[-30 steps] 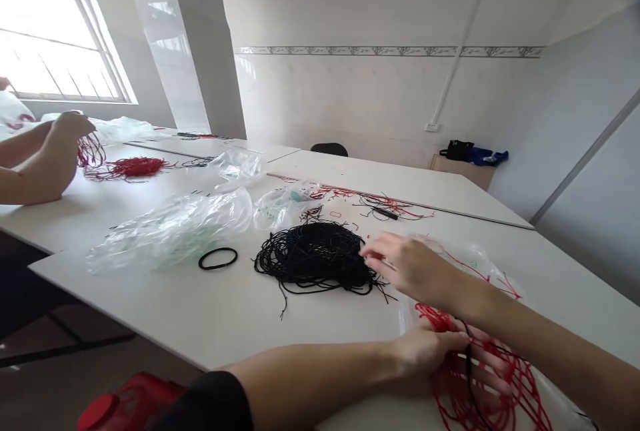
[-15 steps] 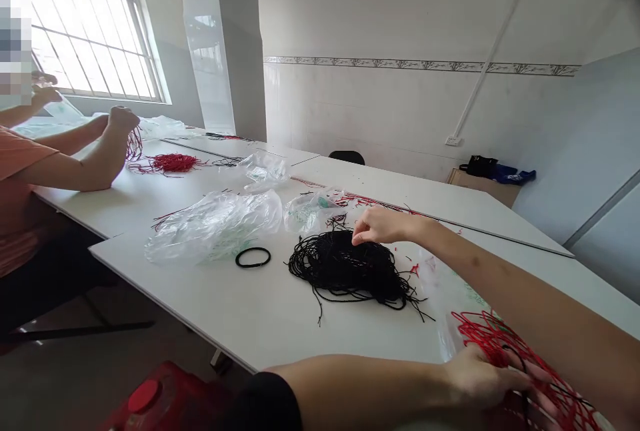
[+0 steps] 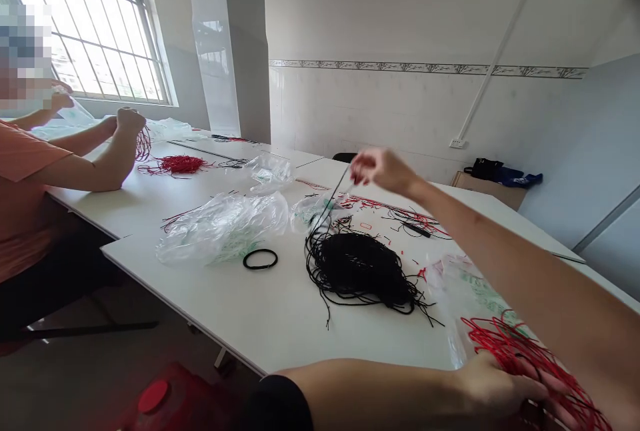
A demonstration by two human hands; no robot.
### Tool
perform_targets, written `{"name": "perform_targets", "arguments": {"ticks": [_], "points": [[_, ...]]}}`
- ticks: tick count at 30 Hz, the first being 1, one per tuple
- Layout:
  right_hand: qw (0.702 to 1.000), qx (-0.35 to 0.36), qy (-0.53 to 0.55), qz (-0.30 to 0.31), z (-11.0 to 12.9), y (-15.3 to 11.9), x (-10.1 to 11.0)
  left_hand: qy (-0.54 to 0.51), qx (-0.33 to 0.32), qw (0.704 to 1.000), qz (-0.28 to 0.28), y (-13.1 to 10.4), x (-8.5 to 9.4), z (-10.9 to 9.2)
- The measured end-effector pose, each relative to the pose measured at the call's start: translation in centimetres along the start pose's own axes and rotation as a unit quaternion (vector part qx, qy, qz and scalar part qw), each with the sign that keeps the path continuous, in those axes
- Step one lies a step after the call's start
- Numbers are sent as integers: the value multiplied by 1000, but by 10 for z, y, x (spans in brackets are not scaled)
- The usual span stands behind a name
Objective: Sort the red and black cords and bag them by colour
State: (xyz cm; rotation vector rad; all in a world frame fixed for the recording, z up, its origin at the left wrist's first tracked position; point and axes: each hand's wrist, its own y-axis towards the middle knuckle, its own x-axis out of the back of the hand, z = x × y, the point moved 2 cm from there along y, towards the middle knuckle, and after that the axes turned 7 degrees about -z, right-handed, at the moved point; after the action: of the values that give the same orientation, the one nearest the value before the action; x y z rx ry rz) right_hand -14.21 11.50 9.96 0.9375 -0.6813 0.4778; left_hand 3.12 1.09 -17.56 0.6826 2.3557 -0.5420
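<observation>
A heap of black cords (image 3: 363,264) lies on the white table in front of me. Above its far left side, my right hand (image 3: 384,169) is closed in a pinch on a black cord (image 3: 336,194), which rises in a strand from the heap. At the lower right, my left hand (image 3: 507,384) is wrapped around a bundle of red cords (image 3: 500,341), with some black cord among the fingers. Part of that bundle is hidden behind my fingers and right forearm. A clear plastic bag (image 3: 463,284) lies beneath and beside the red bundle.
Left of the heap are a black cord loop (image 3: 260,259) and a crumpled plastic bag (image 3: 227,224). Red and black scraps and a dark slim tool (image 3: 416,229) lie behind. A co-worker (image 3: 30,177) at the left handles red cords near a red pile (image 3: 181,164).
My right hand has risen from the black heap, drawing a black cord up with it. My left hand stays on the red cords. The view has shifted slightly.
</observation>
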Motion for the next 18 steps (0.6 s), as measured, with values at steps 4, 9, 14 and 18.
{"name": "perform_targets", "arguments": {"ticks": [4,9,14,18], "points": [[977,-23,6,-213,27,27,59,-24,17,999,20,-13,-8,-11],[945,-22,11,-326,60,43,116,-27,-15,999,20,-22,-9,-19],[931,-46,55,-359,74,29,156,-32,17,999,34,-30,-11,-26],[948,-107,103,-281,72,-28,162,-32,27,998,37,-42,-15,-37]]}}
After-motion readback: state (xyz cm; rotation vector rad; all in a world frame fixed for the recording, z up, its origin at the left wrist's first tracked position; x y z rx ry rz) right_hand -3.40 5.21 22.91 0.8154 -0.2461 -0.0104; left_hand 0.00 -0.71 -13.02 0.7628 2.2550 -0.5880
